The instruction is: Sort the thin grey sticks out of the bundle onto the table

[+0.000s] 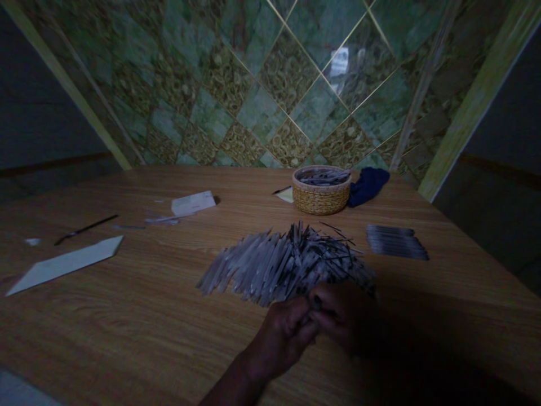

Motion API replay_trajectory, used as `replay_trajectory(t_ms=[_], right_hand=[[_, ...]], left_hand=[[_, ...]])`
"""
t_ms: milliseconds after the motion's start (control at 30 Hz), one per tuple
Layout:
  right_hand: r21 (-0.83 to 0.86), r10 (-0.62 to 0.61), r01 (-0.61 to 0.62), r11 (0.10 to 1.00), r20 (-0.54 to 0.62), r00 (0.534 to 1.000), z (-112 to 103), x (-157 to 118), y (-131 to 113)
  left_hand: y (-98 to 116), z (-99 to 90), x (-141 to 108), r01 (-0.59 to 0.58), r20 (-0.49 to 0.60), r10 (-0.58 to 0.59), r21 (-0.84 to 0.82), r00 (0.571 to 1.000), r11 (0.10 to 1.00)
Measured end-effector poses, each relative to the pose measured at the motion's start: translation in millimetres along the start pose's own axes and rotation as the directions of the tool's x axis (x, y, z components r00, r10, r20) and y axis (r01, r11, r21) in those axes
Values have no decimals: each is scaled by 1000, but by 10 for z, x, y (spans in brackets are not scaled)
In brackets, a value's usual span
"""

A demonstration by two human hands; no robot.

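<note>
My left hand (281,335) and my right hand (344,316) meet fingertip to fingertip just in front of a heap of thin sticks. Both are closed in a pinch. A small dark end shows between the fingers, but what they hold is too dark and hidden to name. The heap of slim, pale, see-through sticks (253,265), many with dark ends, lies spread on the table beyond my hands. Its left part is roughly lined up, while the right part is a tangle. Deep shadow covers most of my right hand and forearm.
A woven basket (321,200) holding more sticks stands at the back, beside a dark blue cloth (368,185). A neat row of sticks (397,242) lies at right. Leftward are a white box (193,203), a dark thin tool (87,228) and a pale flat board (65,265).
</note>
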State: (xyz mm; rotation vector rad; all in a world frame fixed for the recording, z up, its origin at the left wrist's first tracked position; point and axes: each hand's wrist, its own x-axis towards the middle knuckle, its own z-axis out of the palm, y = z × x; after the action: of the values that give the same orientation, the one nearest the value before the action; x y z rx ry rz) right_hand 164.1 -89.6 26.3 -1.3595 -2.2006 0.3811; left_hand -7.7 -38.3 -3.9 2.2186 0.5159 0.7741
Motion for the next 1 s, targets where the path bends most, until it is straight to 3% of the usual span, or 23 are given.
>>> replay_trajectory(t_ms=[200,367,467,567,700,833,1000], right_hand=[[101,31,-26,995,-45,999,10,35,16],[307,179,-151,940,-67,982,-19,104,114],[618,361,-278,735,-9,933,18,153,239],[821,462,-296,488,45,886,46,195,367],[888,498,-263,376,46,866,13,217,483],[906,498,-246,345,45,866,-21,212,587],[743,539,-324,586,-58,841,-69,224,728]], left_hand=[[35,30,25,137,-3,-141,-233,990,963],[1,37,44,268,27,-281,-400,959,877],[-27,7,58,317,-38,-363,-405,931,858],[-55,-4,62,365,-75,-432,-418,899,832],[-91,23,65,419,-60,-498,-459,865,783],[-126,49,79,453,-11,-528,-499,849,739],[-220,78,72,462,-56,-576,-538,815,705]])
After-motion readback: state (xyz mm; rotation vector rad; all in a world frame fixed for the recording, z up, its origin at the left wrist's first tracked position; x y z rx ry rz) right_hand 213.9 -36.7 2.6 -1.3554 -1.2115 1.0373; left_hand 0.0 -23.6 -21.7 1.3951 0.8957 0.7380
